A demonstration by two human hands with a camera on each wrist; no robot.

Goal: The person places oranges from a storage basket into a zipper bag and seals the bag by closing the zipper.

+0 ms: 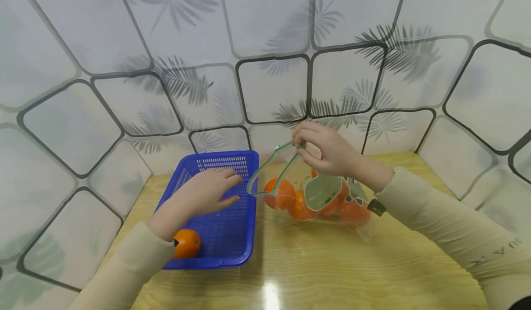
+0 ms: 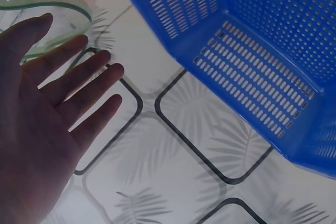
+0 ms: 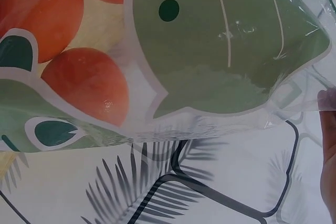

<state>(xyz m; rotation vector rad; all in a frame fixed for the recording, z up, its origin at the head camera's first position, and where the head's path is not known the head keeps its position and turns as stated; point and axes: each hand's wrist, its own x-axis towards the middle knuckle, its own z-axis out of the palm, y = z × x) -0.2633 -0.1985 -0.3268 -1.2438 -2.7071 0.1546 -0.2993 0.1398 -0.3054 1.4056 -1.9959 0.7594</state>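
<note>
My right hand (image 1: 325, 149) pinches the green-edged rim of a clear zip bag (image 1: 323, 218), lifting its mouth so that it gapes toward the left. Several oranges (image 1: 280, 194) lie inside the bag, behind green printed shapes; the right wrist view shows them close through the plastic (image 3: 86, 85). Over the blue basket (image 1: 250, 236) hovers my left hand (image 1: 207, 190), fingers straight and thumb apart, holding nothing. In the left wrist view its palm (image 2: 47, 124) faces the camera beside the bag's green rim. One orange (image 1: 187, 243) sits in the basket's near left corner, partly behind the left sleeve.
A wooden table (image 1: 307, 273) bears the basket on the left and the bag to its right. Patterned wall covering (image 1: 274, 89) with dark outlines and leaf prints rises behind and on both sides.
</note>
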